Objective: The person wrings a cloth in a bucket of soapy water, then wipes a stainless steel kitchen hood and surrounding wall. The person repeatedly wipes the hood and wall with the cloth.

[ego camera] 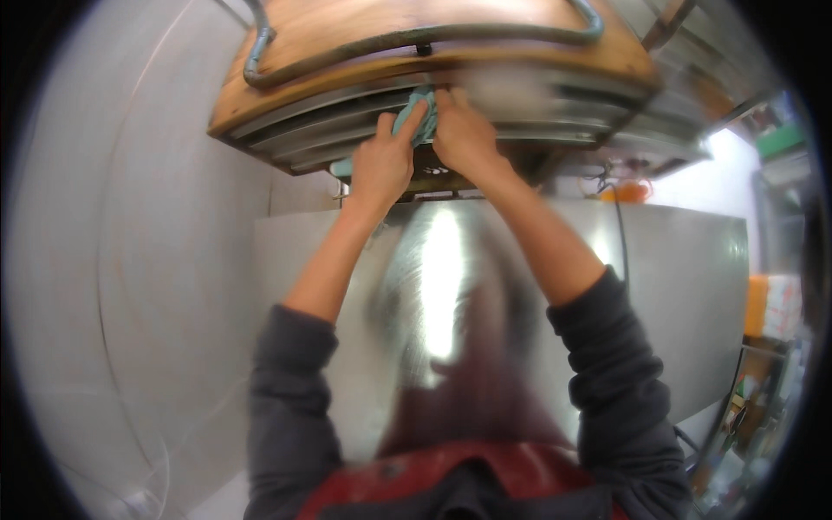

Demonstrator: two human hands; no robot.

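My left hand (382, 162) presses a bunched pale green cloth (421, 117) against the slatted metal front (325, 127) of a wood-topped unit. Close to its right, my right hand (465, 133) reaches up to the same front with bent fingers. Its fingertips lie by the cloth's right edge, and I cannot tell whether they grip the cloth or the metal. Below both hands spreads a shiny stainless steel tabletop (676, 292), which reflects a bright light and my red apron.
A bent metal pipe (390, 40) runs along the wooden top (364, 16). Under the unit hangs a dark cable (621, 234), near an orange object (627, 192). A pale wall (175, 227) stands on the left. Cluttered shelving (734, 416) lines the right side.
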